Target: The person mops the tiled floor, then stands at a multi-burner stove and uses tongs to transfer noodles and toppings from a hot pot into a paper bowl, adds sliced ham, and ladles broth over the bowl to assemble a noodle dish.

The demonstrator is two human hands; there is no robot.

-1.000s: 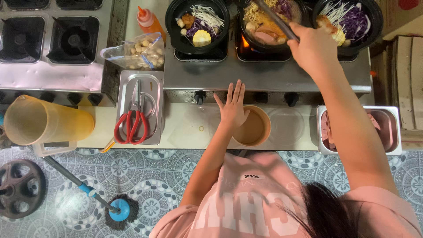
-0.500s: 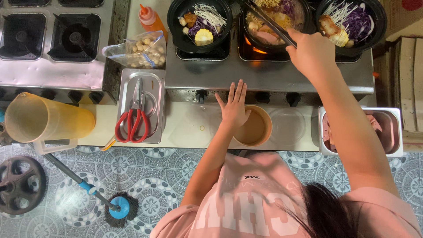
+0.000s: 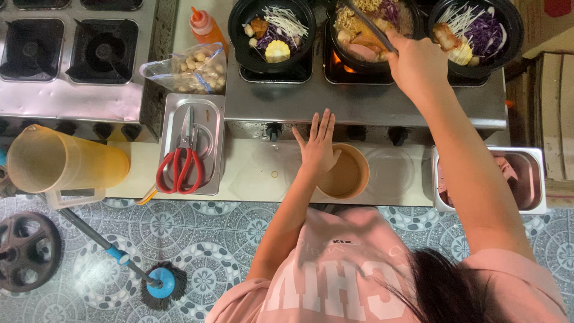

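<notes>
While right hand (image 3: pixel 418 63) fingers grasp chopsticks (image 3: pixel 366 24) | left hand (image 3: pixel 318 146) fingers spread flat | three pots (image 3: pixel 272 30).

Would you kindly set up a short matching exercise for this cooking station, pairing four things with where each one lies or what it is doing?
Things:
1. Red-handled scissors
2. Left hand
3. Right hand
4. Orange squeeze bottle

Places or states:
A. Holds a pair of dark tongs over the middle black pot
B. Stands behind the clear bag of pale round pieces
C. Lies in a small steel tray
D. Rests flat on the counter beside the bowl of brown sauce

Pairs: 1-C, 2-D, 3-A, 4-B
</notes>
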